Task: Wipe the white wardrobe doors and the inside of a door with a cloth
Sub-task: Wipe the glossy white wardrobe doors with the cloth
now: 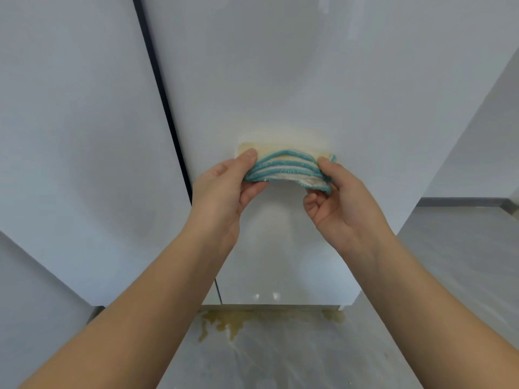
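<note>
We hold the folded white cloth with turquoise-stitched edges [289, 170] by its two ends, left hand [222, 192] and right hand [345, 209] each pinching it thumb over fingers, its long axis level across the glossy white wardrobe door [280, 80] just ahead, both hands equally near.

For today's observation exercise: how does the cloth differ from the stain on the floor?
The cloth is held up by the left hand and right hand before the wardrobe door; the stain lies on the floor below it. The cloth is folded with blue edging; the stain is ragged and streaky. Both look yellowish.
</note>
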`<state>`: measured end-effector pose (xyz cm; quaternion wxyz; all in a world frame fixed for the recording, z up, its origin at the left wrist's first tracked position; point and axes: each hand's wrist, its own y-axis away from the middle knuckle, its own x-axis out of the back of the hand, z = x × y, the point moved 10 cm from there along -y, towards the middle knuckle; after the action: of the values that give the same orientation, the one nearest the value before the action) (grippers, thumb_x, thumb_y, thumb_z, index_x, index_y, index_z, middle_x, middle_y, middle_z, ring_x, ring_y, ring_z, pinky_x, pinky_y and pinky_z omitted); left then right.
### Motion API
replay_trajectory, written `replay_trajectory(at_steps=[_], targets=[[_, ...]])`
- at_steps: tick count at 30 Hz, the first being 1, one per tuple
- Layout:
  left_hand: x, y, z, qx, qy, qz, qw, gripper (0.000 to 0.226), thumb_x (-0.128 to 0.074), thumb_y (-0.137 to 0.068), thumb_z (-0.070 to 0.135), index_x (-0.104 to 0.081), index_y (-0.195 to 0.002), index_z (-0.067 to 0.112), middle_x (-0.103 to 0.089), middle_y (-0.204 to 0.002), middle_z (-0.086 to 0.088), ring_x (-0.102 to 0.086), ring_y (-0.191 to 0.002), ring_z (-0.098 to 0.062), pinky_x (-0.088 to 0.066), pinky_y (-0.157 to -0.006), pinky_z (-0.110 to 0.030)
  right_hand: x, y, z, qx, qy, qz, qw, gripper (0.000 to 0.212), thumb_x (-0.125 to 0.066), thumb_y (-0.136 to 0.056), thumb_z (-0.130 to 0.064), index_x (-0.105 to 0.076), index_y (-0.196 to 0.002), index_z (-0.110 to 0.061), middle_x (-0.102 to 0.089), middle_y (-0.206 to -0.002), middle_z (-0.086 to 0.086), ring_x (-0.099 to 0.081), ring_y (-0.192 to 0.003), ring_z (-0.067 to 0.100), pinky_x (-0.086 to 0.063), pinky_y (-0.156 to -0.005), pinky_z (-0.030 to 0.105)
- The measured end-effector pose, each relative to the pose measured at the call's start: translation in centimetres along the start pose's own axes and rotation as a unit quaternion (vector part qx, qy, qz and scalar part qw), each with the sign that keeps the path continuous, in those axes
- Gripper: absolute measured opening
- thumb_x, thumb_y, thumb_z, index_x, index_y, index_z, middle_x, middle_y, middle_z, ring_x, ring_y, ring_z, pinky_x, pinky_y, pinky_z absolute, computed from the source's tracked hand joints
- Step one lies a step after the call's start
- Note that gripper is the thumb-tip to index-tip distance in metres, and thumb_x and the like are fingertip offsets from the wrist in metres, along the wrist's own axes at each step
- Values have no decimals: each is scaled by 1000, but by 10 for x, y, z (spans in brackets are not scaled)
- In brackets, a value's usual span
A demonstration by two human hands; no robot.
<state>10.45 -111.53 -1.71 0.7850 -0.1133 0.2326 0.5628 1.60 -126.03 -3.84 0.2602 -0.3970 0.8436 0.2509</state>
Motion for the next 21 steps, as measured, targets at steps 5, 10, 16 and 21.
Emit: replay_trajectory(at_steps=[5,10,16,21], targets=[[-14,7,11,-49,-11,-69,996,4,-60,-94,13,-64,-92,11,-72,-93,-5,-70,-87,-15,-57,-71,-22,-13,2,-15,65,5,-97,993,4,-58,-90,-14,-62,-92,-15,-63,-79,-3,-57,-63,7,-42,-47,18],[23,4,-74,77,-64,-81,992,19,-59,-94,11,-65,-108,1,-72,-102,-13,-71,-92,-21,-59,-73,-24,50,-2,40,7,51,-56,997,10,-59,-85,-14,-61,-94,-17,-63,-81,-1,-55,-66,11,-43,-48,20],[82,10,-216,236,-118,-39,964,13,-63,-92,9,-68,-98,-1,-72,-97,-16,-71,-86,-23,-59,-65,-24,172,-3,141,-133,82,110,982,4,-55,-93,-15,-59,-94,-15,-59,-73,3,-56,-56,12,-44,-42,22],[130,15,-322,340,-158,9,927,9,-64,-92,8,-67,-95,0,-72,-95,-18,-70,-80,-21,-59,-61,-24,258,-5,213,-224,112,226,941,4,-62,-91,-16,-60,-94,-13,-61,-68,3,-54,-58,14,-43,-41,21]])
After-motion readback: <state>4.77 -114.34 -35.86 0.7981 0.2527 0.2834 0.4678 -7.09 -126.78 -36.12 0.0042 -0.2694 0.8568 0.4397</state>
